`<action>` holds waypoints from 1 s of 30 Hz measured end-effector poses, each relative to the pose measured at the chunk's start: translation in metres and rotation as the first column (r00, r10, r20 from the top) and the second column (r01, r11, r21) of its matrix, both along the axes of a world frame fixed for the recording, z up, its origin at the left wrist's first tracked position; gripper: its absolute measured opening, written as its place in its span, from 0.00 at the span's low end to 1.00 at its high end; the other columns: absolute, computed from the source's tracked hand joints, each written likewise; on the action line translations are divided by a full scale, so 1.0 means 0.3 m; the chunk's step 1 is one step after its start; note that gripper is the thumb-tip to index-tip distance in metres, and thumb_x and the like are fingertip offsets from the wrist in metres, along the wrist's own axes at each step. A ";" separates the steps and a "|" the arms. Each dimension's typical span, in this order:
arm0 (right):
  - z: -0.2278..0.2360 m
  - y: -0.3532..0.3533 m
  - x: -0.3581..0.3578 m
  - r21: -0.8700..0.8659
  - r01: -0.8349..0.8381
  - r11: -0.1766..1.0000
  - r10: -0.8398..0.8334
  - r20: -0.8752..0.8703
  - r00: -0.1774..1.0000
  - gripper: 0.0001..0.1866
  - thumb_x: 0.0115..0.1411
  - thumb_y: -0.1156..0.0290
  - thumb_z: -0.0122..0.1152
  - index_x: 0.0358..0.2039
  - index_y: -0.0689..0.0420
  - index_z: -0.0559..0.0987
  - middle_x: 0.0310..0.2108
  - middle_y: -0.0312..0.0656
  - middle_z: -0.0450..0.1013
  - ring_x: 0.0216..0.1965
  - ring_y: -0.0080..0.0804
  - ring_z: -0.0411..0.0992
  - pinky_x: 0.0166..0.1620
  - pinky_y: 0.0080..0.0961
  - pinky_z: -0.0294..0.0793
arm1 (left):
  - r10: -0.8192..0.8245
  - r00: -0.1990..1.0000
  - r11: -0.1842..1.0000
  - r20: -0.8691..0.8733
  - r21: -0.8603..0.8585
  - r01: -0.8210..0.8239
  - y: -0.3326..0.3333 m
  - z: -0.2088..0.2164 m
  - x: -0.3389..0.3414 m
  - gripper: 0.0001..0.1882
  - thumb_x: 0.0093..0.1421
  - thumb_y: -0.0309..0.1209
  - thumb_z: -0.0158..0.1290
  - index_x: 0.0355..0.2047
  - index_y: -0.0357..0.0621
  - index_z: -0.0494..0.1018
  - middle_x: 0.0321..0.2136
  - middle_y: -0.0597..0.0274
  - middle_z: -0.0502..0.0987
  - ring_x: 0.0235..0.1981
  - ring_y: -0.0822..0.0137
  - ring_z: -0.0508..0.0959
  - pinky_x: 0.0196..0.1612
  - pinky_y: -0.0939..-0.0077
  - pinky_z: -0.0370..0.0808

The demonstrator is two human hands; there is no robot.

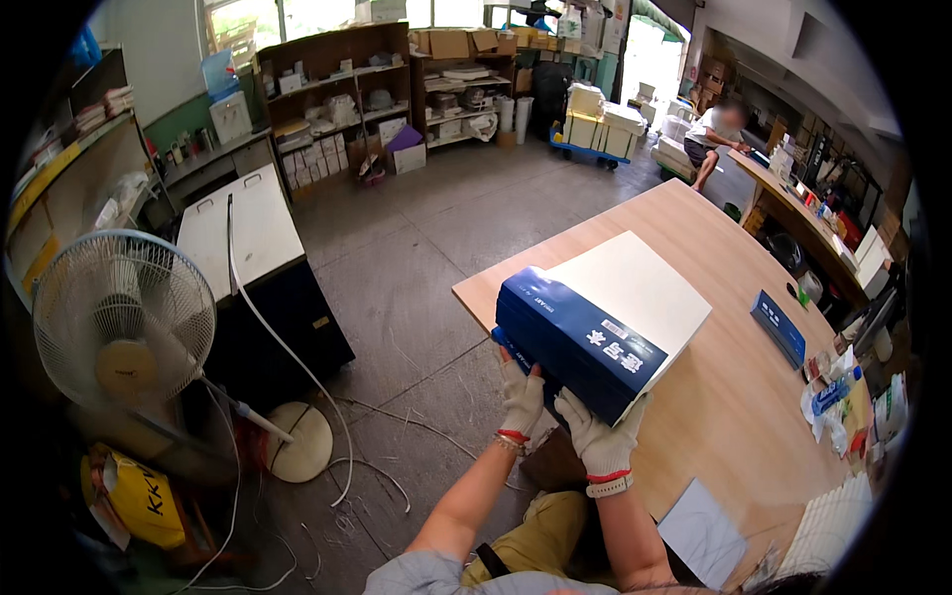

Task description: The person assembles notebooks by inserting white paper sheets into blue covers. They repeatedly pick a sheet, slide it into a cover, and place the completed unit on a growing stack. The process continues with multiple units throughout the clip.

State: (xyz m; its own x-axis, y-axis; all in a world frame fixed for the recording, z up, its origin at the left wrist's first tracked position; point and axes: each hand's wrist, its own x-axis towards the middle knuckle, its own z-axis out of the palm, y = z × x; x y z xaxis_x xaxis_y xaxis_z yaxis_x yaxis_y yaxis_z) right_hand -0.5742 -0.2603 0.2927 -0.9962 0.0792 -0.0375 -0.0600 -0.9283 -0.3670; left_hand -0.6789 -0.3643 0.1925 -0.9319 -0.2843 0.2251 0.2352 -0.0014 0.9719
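Observation:
A thick stack of blue-and-white pads (585, 337) sits at the near left edge of the wooden table (734, 436). Dark blue covers or bands wrap its near side, and white paper shows on top. Both my hands wear white knit gloves with red cuffs. My left hand (523, 399) grips the stack's near left side, fingertips on the blue edge. Farther right, my right hand (601, 436) is closed on the near lower corner, its fingers partly hidden. A wristwatch with a pale strap is on my right wrist.
A narrow blue box (778, 329) lies on the table's right part, near a blue bottle (836, 391). A grey sheet (702, 534) rests at the near edge. Left stand a fan (125, 322) and a white-topped cabinet (243, 233); loose cords cross the floor. A person (716, 134) sits far back.

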 end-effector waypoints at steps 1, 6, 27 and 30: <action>0.000 0.001 0.000 0.025 0.010 1.000 -0.010 -0.013 1.000 0.49 0.55 0.29 0.46 0.64 0.57 0.58 0.60 0.61 0.60 0.56 0.63 0.65 0.51 0.57 0.74 | 0.013 1.000 1.000 -0.009 -0.003 -0.013 0.012 0.020 0.008 0.42 0.55 0.27 0.50 0.66 0.29 0.41 0.65 0.34 0.48 0.65 0.41 0.52 0.66 0.63 0.51; 0.004 -0.001 -0.002 0.065 -0.006 0.998 0.010 -0.058 0.998 0.49 0.56 0.29 0.45 0.64 0.58 0.56 0.60 0.60 0.59 0.56 0.61 0.65 0.51 0.55 0.74 | 0.060 0.995 0.952 -0.085 -0.295 -0.083 -0.007 0.020 0.005 0.45 0.53 0.33 0.52 0.64 0.22 0.42 0.66 0.30 0.41 0.67 0.35 0.42 0.68 0.53 0.39; 0.016 -0.002 0.009 0.069 -0.002 0.998 0.006 -0.052 0.999 0.43 0.61 0.34 0.43 0.64 0.57 0.57 0.60 0.58 0.61 0.57 0.59 0.65 0.53 0.54 0.73 | -0.170 0.984 -0.065 -0.043 -0.996 -0.054 0.085 0.041 -0.015 0.35 0.62 0.53 0.42 0.64 0.47 0.58 0.65 0.53 0.56 0.66 0.52 0.52 0.65 0.50 0.49; 0.039 0.021 0.016 0.118 -0.041 0.992 0.045 -0.026 0.999 0.41 0.62 0.35 0.42 0.64 0.56 0.58 0.60 0.57 0.62 0.57 0.59 0.66 0.53 0.53 0.73 | -0.360 0.912 0.314 -0.197 -0.946 -0.080 0.088 0.015 0.048 0.29 0.62 0.50 0.42 0.58 0.47 0.63 0.58 0.56 0.66 0.59 0.55 0.63 0.61 0.56 0.59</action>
State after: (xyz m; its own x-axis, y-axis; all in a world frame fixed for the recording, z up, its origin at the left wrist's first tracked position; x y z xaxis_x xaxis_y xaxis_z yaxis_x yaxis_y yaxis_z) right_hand -0.5694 -0.2540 0.3044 -0.9993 0.0386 -0.0020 -0.0331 -0.8808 -0.4724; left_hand -0.6645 -0.3378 0.1970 -0.7366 0.4441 0.5101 0.6056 0.7688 0.2052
